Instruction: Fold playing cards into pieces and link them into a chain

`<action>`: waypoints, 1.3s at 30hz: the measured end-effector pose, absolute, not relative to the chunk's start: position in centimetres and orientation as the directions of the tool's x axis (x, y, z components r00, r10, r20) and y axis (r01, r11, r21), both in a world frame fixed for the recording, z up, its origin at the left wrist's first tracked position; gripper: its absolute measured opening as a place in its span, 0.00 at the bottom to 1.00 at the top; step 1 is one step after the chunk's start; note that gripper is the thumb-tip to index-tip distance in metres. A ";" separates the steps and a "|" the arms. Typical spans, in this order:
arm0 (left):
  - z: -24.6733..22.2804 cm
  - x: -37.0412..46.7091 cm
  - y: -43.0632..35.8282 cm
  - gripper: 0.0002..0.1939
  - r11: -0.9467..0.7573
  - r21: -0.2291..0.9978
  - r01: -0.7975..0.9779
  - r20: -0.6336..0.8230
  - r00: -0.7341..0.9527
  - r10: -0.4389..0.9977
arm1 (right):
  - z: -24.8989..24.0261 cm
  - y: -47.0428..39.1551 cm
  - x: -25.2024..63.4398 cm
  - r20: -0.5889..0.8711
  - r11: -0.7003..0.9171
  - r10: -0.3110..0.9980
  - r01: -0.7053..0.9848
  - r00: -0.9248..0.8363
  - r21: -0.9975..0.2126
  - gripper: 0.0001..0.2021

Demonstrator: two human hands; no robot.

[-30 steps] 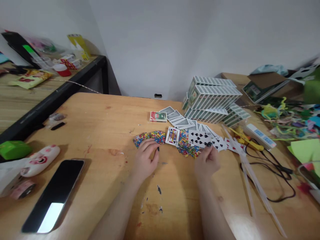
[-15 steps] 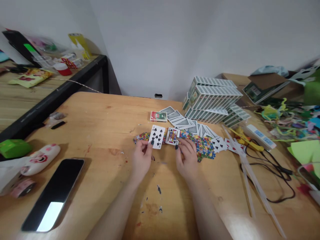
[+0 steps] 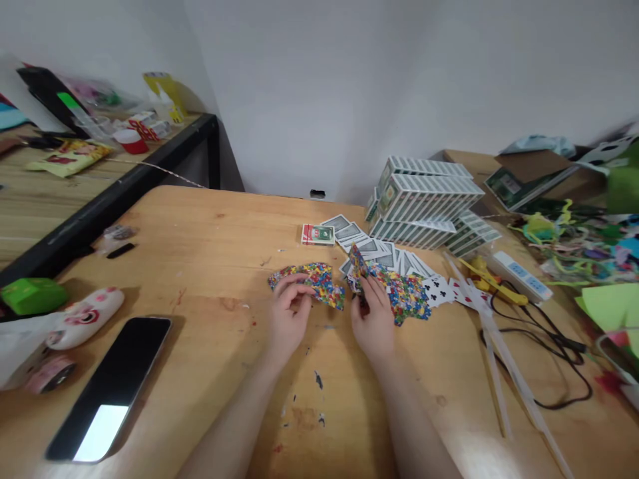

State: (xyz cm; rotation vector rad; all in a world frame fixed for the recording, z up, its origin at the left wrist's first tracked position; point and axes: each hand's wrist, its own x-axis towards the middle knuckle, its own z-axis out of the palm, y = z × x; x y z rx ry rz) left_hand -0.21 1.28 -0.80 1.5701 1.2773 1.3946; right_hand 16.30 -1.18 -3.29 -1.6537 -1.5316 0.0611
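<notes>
My left hand [image 3: 290, 311] is curled at the near side of some multicoloured-backed cards [image 3: 294, 269]. Its thumb and fingertips pinch the left edge of a playing card [image 3: 330, 295], patterned back up. To the right, my right hand [image 3: 373, 314] is closed on another playing card [image 3: 356, 261], which stands tilted with its coloured back showing. Part of that card is hidden by the fingers. Beside this hand spreads a fan of the same coloured cards [image 3: 412, 296]. Farther back lie grey-backed cards [image 3: 367, 246] and a red-and-green card box [image 3: 318, 234].
Striped boxes [image 3: 429, 196] are stacked at the back right. Face-up cards [image 3: 438, 291], clear plastic strips [image 3: 499, 346], a power strip [image 3: 522, 274] and a black cable [image 3: 559, 402] lie rightward. A phone [image 3: 112, 382] and a white toy [image 3: 87, 318] lie at left.
The nine of spades in my left hand and the jack of clubs in my right have been turned, so coloured backs now show. Both hands stay in nearly the same place.
</notes>
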 end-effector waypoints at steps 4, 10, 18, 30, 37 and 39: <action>-1.3 -0.3 1.4 0.06 -0.309 0.929 0.204 0.327 -0.060 0.943 | -2.6 -1.2 16.3 0.414 0.048 0.748 0.579 0.519 -0.814 0.14; -1.6 -0.5 1.2 0.10 -0.181 0.983 0.041 0.185 -0.149 0.971 | -2.5 -1.0 17.2 0.180 0.087 0.585 0.159 0.791 -0.983 0.10; -1.0 -0.1 1.6 0.11 0.013 0.997 -0.079 -0.026 -0.161 0.987 | -3.3 -1.1 17.3 0.097 0.135 0.706 0.002 0.701 -0.991 0.15; -0.7 -0.1 1.7 0.15 0.278 0.859 -0.430 -0.295 0.028 0.955 | -1.8 -1.5 15.0 0.021 0.057 0.912 -0.077 0.410 -0.995 0.10; -1.5 -0.2 1.9 0.16 0.257 0.925 -0.280 -0.276 -0.030 0.961 | -2.1 -1.9 14.0 0.014 0.028 0.953 -0.040 0.303 -0.999 0.12; -1.4 -0.2 1.8 0.15 0.251 0.939 -0.234 -0.261 -0.012 0.965 | -2.1 -1.9 13.8 0.001 0.022 0.945 -0.061 0.327 -0.998 0.13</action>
